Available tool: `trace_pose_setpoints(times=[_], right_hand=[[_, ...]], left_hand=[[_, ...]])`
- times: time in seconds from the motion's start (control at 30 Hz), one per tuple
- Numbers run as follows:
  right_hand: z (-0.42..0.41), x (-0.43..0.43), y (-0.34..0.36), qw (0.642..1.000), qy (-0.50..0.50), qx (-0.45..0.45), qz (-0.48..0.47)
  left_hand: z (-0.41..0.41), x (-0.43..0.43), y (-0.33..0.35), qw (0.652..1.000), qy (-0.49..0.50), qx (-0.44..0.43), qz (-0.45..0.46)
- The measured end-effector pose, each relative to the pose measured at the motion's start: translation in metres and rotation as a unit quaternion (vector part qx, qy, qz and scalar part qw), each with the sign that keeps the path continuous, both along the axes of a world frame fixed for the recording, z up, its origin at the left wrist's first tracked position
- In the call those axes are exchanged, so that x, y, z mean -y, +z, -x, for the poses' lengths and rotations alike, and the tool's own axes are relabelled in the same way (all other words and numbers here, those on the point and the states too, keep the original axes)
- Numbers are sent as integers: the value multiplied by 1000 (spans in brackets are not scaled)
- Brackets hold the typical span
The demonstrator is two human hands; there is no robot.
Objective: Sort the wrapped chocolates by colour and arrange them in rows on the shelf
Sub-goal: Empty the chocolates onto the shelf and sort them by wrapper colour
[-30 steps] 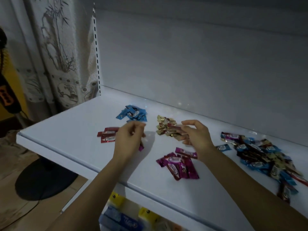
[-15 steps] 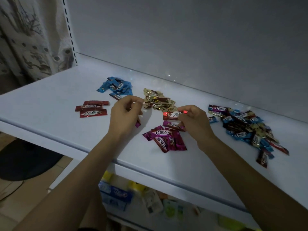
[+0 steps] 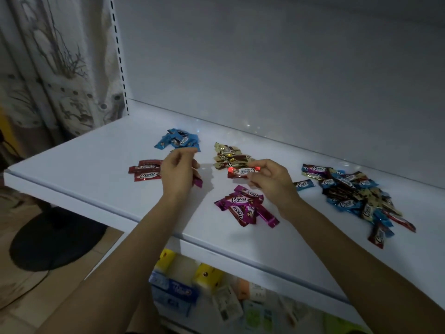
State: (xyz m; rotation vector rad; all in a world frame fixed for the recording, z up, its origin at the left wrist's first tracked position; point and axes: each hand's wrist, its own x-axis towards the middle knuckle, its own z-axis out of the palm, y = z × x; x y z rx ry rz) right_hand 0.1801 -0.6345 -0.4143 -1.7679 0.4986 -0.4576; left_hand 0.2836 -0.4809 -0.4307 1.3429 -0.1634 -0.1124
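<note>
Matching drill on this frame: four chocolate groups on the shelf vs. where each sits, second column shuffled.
Things:
1. blue chocolates
2. red chocolates
3. purple chocolates
4. unsorted pile

Places:
a. far right of the shelf
b. nearest the front edge, on the near side of the right hand
c. at the rear, left of the gold chocolates
d. farthest left, beside the left hand

Pairs: 1-c, 2-d, 3-b, 4-a.
</note>
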Motion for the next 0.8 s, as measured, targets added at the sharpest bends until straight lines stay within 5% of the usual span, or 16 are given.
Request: trace_pose_setpoints(times=[0.33, 0.5, 0.57, 0.73, 0.8], right_hand=[[-84, -87, -8, 986, 143, -69, 55], [-109, -108, -23, 932, 121, -113, 323], [-103, -114, -16, 923, 105, -59, 365], [-62, -132, 9, 971, 231, -8, 59], [-48, -129, 8, 976, 218, -3, 15]], left_hand=[[-13, -93, 14, 970, 158, -138, 120], [-17, -107, 12, 931, 101, -228, 265], [-18, -103, 11, 912, 63, -262, 309], [-10, -75, 19, 858, 49, -302, 412], [-9, -59, 21, 851, 56, -299, 428]])
